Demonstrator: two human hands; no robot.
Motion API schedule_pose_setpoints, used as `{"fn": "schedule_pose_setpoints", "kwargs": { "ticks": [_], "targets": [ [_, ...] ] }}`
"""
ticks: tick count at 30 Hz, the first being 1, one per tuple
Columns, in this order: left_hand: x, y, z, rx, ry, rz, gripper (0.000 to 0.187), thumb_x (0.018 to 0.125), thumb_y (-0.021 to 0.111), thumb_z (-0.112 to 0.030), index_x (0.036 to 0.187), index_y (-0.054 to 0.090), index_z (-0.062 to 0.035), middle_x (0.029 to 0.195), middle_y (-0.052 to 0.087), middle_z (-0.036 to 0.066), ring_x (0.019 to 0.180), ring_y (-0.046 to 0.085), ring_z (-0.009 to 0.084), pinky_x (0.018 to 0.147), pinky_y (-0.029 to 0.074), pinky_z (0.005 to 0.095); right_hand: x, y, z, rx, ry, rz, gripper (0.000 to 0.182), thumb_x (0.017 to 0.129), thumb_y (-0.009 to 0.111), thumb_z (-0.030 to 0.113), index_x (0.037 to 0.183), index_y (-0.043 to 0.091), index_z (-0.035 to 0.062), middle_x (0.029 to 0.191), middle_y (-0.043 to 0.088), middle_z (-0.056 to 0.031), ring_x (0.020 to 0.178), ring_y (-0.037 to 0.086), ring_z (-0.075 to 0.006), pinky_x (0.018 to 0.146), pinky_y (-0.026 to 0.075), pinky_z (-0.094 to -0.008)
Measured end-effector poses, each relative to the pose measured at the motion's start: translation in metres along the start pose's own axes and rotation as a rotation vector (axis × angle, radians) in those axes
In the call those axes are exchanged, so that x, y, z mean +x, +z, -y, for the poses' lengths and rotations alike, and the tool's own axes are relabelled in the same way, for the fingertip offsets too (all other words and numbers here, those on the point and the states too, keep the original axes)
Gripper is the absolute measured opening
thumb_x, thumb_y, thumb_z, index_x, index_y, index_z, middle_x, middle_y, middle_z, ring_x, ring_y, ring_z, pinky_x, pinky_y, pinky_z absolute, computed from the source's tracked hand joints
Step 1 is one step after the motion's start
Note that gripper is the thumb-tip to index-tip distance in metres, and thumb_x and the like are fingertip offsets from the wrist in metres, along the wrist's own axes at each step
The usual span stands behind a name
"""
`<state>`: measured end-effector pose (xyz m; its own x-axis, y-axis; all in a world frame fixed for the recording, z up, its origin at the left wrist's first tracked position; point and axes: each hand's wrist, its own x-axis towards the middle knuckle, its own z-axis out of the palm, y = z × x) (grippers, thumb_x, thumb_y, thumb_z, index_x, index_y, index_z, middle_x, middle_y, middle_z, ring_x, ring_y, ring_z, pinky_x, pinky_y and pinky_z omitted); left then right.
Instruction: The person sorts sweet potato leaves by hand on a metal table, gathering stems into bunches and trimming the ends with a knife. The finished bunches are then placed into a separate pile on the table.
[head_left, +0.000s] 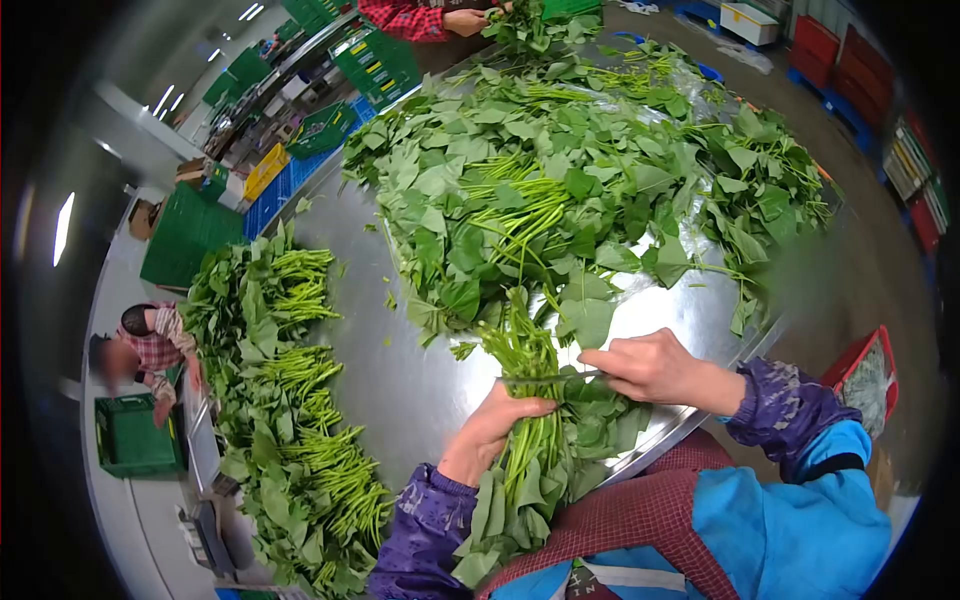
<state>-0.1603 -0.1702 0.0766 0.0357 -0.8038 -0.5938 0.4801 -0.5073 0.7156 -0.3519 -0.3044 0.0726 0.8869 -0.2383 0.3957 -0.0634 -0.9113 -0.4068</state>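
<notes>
My left hand (497,424) is wrapped round a bunch of leafy green stems (530,440) near the front edge of the metal table (400,395). The cut-looking stem ends point away from me, and the leaves hang towards my body. Closed on the end of a thin blade (550,379), my right hand (645,370) is just right of the bunch. The blade lies across the stems, just beyond my left thumb. Its handle is hidden in my fingers.
A large heap of leafy stems (540,190) covers the table's far part. Stacked bunches (290,420) line its left edge. A co-worker's hand (466,23) is at the far side; another person (155,345) is at left. A red crate (868,375) stands at right.
</notes>
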Motion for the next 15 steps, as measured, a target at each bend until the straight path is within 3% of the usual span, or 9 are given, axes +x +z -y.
{"fn": "schedule_pose_setpoints", "kwargs": {
  "ticks": [3,7,10,13,15],
  "targets": [
    [0.001,0.008,0.003,-0.007,-0.070,-0.006,0.039,0.069,0.059,0.007,0.107,0.051,0.0013,0.094,0.059,0.008,0.081,0.060,0.0172,0.072,0.051,0.0288,0.013,0.009,0.000,-0.032,-0.025,-0.072,0.028,0.063,0.063,0.011,0.088,0.050,0.0092,0.060,0.049,-0.0015,0.053,0.055,-0.0190,0.041,0.042,-0.0308],
    [0.004,0.015,-0.001,-0.025,-0.157,0.024,0.040,0.072,0.063,0.000,0.109,0.049,0.0002,0.096,0.057,0.006,0.083,0.056,0.0120,0.074,0.048,0.0229,0.022,0.014,-0.007,-0.075,-0.138,-0.139,0.021,0.063,0.061,0.010,0.068,0.041,0.0077,0.054,0.046,-0.0030,0.050,0.054,-0.0185,0.039,0.041,-0.0307],
    [0.006,0.015,0.001,0.022,-0.017,0.005,0.039,0.072,0.062,0.002,0.109,0.050,-0.0013,0.095,0.056,0.005,0.082,0.056,0.0117,0.072,0.048,0.0236,0.015,0.015,-0.012,-0.119,-0.167,-0.097,0.017,0.063,0.058,0.009,0.065,0.041,0.0076,0.054,0.047,-0.0035,0.049,0.054,-0.0185,0.038,0.040,-0.0314],
    [0.009,0.017,0.001,-0.021,-0.175,-0.012,0.035,0.072,0.061,0.001,0.106,0.051,-0.0009,0.093,0.056,0.004,0.083,0.056,0.0116,0.071,0.048,0.0242,0.013,0.022,-0.016,-0.151,-0.084,-0.117,0.013,0.063,0.055,0.008,0.065,0.041,0.0075,0.053,0.046,-0.0035,0.048,0.053,-0.0186,0.037,0.040,-0.0312],
    [0.014,0.023,0.002,0.013,-0.147,-0.004,0.035,0.072,0.061,0.001,0.105,0.051,-0.0009,0.093,0.056,0.004,0.082,0.055,0.0114,0.070,0.048,0.0240,0.016,0.024,-0.010,-0.170,-0.050,-0.123,0.012,0.064,0.054,0.007,0.065,0.042,0.0074,0.053,0.046,-0.0036,0.048,0.054,-0.0186,0.038,0.041,-0.0310]
  ]
}}
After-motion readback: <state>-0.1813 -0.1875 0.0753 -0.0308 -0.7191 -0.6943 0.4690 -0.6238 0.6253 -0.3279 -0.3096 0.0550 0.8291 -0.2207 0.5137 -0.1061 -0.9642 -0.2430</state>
